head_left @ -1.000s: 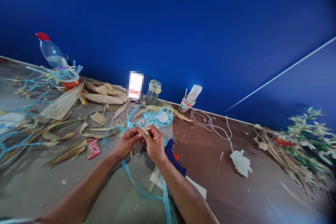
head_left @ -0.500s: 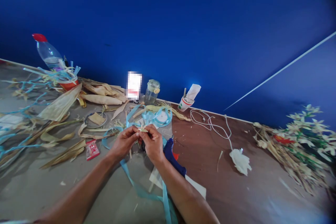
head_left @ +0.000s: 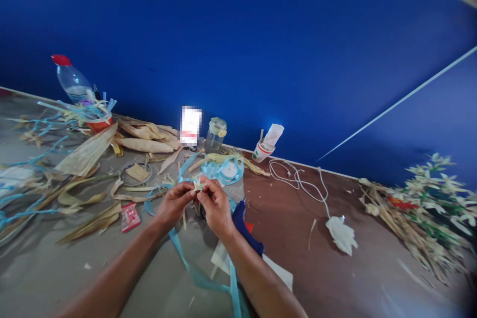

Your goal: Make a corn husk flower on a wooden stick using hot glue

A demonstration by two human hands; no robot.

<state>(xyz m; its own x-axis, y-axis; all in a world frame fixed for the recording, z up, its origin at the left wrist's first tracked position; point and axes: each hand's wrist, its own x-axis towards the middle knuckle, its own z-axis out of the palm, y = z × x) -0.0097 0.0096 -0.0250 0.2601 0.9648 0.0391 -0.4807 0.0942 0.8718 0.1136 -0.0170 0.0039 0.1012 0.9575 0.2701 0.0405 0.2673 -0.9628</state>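
Note:
My left hand [head_left: 174,203] and my right hand [head_left: 215,204] meet above the table, fingers pinched together on a small pale husk piece [head_left: 198,185]. A thin husk strip hangs down below the left fingers. Just beyond the hands lies a light blue ribbon spool [head_left: 228,170] with loose ribbon [head_left: 188,263] trailing toward me under my arms. A blue glue gun [head_left: 245,227] lies right beside my right wrist.
Dried corn husks [head_left: 87,151] and blue strips litter the left side. A plastic bottle [head_left: 72,81], glass jar [head_left: 215,132], paper cup [head_left: 263,148] and white cable [head_left: 298,178] stand along the blue wall. A pale husk flower [head_left: 342,234] and a pile of husk flowers [head_left: 428,208] lie right.
Both hands have kept working the small husk piece, shifting slightly left and away; the piece sits lower between the fingertips than before. The view has tilted a little.

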